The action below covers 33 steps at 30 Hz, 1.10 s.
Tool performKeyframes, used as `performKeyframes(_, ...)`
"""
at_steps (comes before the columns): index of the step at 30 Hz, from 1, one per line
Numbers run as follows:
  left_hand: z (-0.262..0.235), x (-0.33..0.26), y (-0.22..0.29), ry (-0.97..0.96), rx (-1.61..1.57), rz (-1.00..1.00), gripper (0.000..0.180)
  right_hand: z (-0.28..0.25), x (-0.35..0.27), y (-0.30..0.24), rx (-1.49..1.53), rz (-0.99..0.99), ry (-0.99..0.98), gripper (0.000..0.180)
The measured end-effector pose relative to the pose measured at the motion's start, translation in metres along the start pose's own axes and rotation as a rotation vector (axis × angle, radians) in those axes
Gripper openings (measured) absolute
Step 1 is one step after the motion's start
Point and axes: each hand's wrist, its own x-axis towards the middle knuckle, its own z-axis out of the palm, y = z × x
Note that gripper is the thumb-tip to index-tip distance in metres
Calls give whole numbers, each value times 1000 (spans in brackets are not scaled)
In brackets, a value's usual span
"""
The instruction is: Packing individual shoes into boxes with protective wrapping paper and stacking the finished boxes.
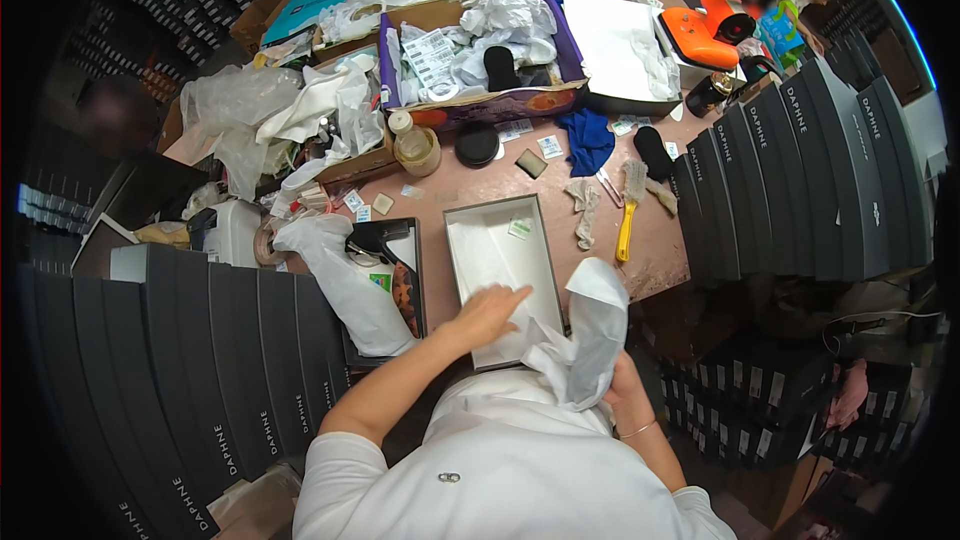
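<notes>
Head view, looking down on a cluttered brown surface [500, 185].

Left hand [487, 312]: open, palm down, fingers [515, 293] spread flat on the white paper lining of an open shoe box [462, 240]. The box sits at the near edge of the surface, centre, long side running near to far. A small tag [518, 228] lies inside it toward the far end.

Right hand [622, 388]: closed around the lower end of a white fabric bag [590, 325], which stands up just right of the box, its near part bunched over the box's near right corner. Thin bracelet [638, 430] on that wrist.

Left of the box: a second open box [412, 280] holding a dark shoe, with a white bag [345, 280] draped over its left side.

Far right of the open shoe box: yellow-handled brush [628, 210] and a crumpled rag [585, 208] on the surface; blue cloth [588, 138] beyond them. Round black lid [477, 145] and a small jar [415, 145] lie farther back.

Rows of dark shoe boxes stand on edge at near left [200, 340] and at right [800, 170]. Far side: a cardboard tray [480, 105] heaped with white paper and plastic, and an orange device [700, 30].
</notes>
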Motion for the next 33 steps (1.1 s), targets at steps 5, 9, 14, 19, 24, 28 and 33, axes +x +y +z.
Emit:
performKeyframes(5,52,53,-77,145,564,364,40,14,-1,-50,-283,-347,-28,49)
performKeyframes(9,-32,54,-44,55,281,111,29,51,21,-59,-302,-523,-51,54)
performKeyframes(14,-154,-4,-33,1044,-168,-8,30,72,88,-3,-854,-104,-180,52)
performKeyframes(19,-117,-11,-35,814,10,126,30,78,127,65,-2208,-311,-261,66)
performKeyframes(24,-14,0,-45,384,334,195,15,90,47,25,-1896,-344,-565,60)
performKeyframes(28,50,21,-47,116,448,149,12,107,31,3,-1792,-247,-346,51)
performKeyframes(33,14,38,-51,98,379,273,15,111,56,17,-1980,-790,-68,62)
